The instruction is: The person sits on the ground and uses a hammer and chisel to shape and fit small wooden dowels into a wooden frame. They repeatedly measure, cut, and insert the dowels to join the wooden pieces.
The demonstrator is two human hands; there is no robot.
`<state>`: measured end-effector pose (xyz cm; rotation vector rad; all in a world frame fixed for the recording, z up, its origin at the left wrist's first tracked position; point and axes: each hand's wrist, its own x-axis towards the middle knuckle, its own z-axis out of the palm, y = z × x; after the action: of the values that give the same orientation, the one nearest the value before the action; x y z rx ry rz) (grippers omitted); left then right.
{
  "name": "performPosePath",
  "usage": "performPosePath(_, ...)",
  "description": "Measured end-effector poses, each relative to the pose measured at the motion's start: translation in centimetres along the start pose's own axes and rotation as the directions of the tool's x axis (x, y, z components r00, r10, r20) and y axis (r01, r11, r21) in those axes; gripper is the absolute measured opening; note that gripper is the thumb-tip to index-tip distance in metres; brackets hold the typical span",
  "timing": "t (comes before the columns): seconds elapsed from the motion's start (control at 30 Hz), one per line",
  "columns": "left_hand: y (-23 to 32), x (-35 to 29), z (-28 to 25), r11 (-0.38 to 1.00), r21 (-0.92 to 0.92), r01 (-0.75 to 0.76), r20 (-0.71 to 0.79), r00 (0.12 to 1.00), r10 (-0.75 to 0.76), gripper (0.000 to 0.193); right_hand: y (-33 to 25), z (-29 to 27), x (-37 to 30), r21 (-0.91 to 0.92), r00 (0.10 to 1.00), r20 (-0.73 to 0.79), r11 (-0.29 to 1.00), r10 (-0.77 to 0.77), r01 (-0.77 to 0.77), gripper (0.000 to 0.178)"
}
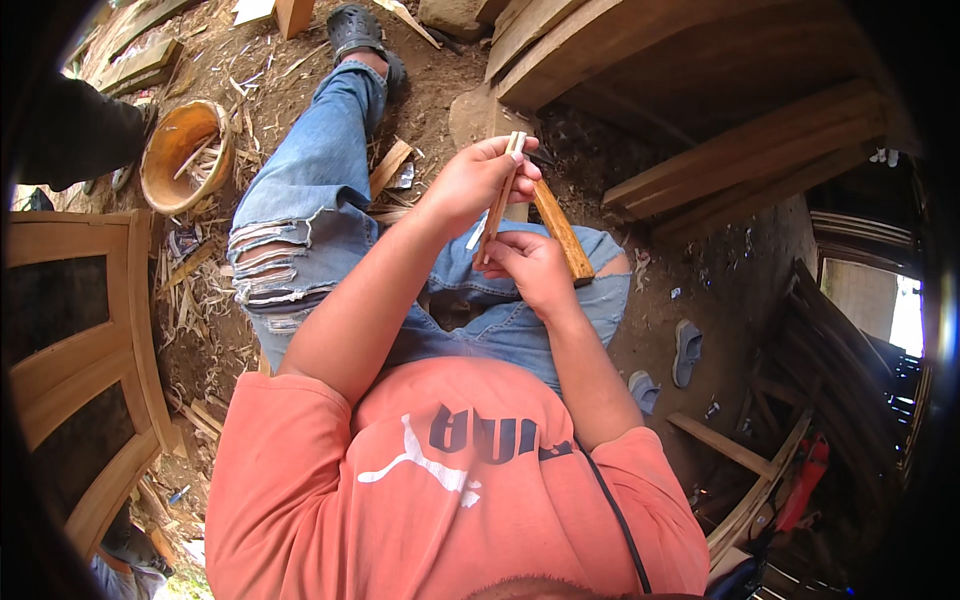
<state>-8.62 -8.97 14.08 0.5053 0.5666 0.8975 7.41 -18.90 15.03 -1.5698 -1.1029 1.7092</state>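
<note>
Your left hand [478, 180] had fingers closed round upper ends of thin wooden strips [499, 210], upper centre of frame; right hand [532, 268] pinched lower ends, fingertips together. Chunkier wood bar [562, 232] sat just beside, over your jeans [603, 288]. Orange bucket [163, 140] upper left, wooden frame [119, 290] left edge, slippers [687, 352] right of centre.

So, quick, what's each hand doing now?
Left hand: closed, holding the thin wooden strips near their far end.
Right hand: closed, pinching the same strips toward their near end.
</note>
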Motion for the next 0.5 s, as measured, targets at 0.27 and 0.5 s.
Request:
performPosePath(0.27, -0.7, 0.3, -0.4, 0.998, 0.056, 0.003, 0.042, 0.999, -0.005, 0.032, -0.6, -1.2, 0.7, -0.141, 0.999, -0.006, 0.989, -0.046, 0.045, 0.026)
performPosePath(0.5, -0.3, -0.5, 0.9, 0.971, 0.235, 0.052, 0.163, 0.982, -0.093, 0.041, -4.7, -5.3, 2.5, 0.093, 0.930, -0.251, 0.949, -0.270, 0.301, 0.028)
